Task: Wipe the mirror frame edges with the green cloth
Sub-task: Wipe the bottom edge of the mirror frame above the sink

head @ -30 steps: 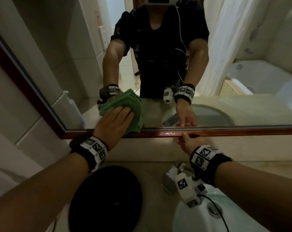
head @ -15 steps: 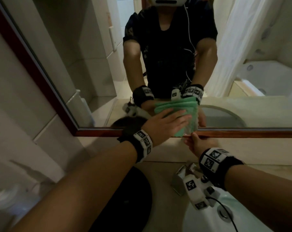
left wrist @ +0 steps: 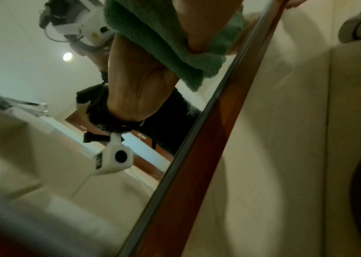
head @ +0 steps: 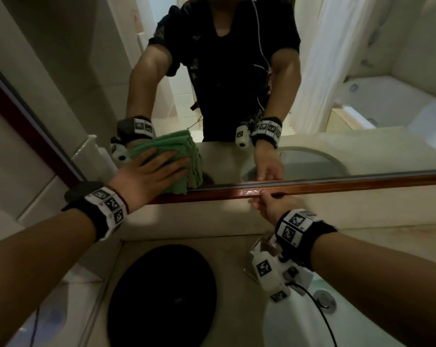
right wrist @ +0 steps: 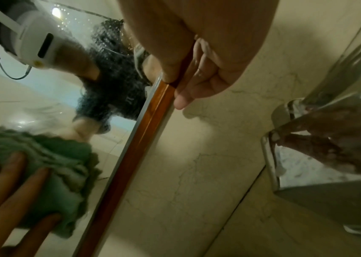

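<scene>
A folded green cloth [head: 194, 166] lies against the mirror glass, its lower edge on the reddish-brown bottom mirror frame [head: 337, 185]. My left hand [head: 162, 171] presses flat on it with straight fingers. About a hand's width to the right, my right hand [head: 264, 201] pinches the frame rail, thumb on its front and fingers curled beneath. The right wrist view shows this pinch by my right hand [right wrist: 186, 78] on the frame [right wrist: 131, 147], with the cloth [right wrist: 65, 165] under my left hand [right wrist: 10, 182]. In the left wrist view the cloth [left wrist: 153, 34] sits beside the frame [left wrist: 197, 173].
The frame's left side [head: 24, 121] runs up along the tiled wall. Below the mirror is a beige counter with a round black object [head: 162, 296], a chrome faucet [right wrist: 307, 139] and a white basin [head: 299, 326]. The mirror reflects a person, a curtain and a bathtub.
My left hand slid the cloth right along the bottom frame until it reached my right hand, then back left. My right hand kept its hold on the rail.
</scene>
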Motion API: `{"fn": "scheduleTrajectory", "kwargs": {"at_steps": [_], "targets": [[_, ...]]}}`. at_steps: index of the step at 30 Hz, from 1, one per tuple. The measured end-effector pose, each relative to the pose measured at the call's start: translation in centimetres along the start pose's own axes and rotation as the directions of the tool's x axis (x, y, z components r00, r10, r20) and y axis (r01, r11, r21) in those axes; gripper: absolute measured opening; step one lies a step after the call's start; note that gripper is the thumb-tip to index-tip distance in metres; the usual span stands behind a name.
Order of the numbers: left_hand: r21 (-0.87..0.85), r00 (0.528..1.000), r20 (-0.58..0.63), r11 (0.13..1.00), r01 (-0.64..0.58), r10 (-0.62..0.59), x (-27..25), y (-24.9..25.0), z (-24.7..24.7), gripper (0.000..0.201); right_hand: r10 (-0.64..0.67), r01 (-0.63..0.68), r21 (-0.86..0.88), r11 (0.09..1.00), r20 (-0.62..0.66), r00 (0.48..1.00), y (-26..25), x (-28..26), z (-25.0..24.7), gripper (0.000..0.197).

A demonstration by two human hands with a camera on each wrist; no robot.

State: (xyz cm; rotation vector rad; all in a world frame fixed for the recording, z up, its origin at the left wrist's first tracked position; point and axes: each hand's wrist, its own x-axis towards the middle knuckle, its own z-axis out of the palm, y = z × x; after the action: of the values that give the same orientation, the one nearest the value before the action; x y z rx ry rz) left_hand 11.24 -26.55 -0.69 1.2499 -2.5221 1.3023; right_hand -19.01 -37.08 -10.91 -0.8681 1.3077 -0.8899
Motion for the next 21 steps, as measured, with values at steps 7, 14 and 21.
{"fn": "scheduleTrajectory", "kwargs": {"at_steps": [7, 14, 21], "targets": [[-0.086, 0.992, 0.044, 0.989, -0.116, 0.121, 13.2, 8.8, 0.9, 0.046, -0.037, 0.042, 0.056, 0.998, -0.084, 0.996, -0.7, 1.0, -3.9, 0.020], [-0.079, 0.980, 0.157, 0.991, -0.107, 0.119, 19.2, 11.5, -0.5, 0.050, -0.041, 0.041, 0.009, 0.999, 0.022, 0.999, -1.3, 2.7, -7.4, 0.034], [0.008, 0.999, 0.035, 1.000, -0.022, 0.021, 13.6, 6.6, -2.3, 0.044, -0.049, 0.054, 0.156, 0.986, -0.036, 0.998, -1.8, 3.0, -7.5, 0.020]]}}
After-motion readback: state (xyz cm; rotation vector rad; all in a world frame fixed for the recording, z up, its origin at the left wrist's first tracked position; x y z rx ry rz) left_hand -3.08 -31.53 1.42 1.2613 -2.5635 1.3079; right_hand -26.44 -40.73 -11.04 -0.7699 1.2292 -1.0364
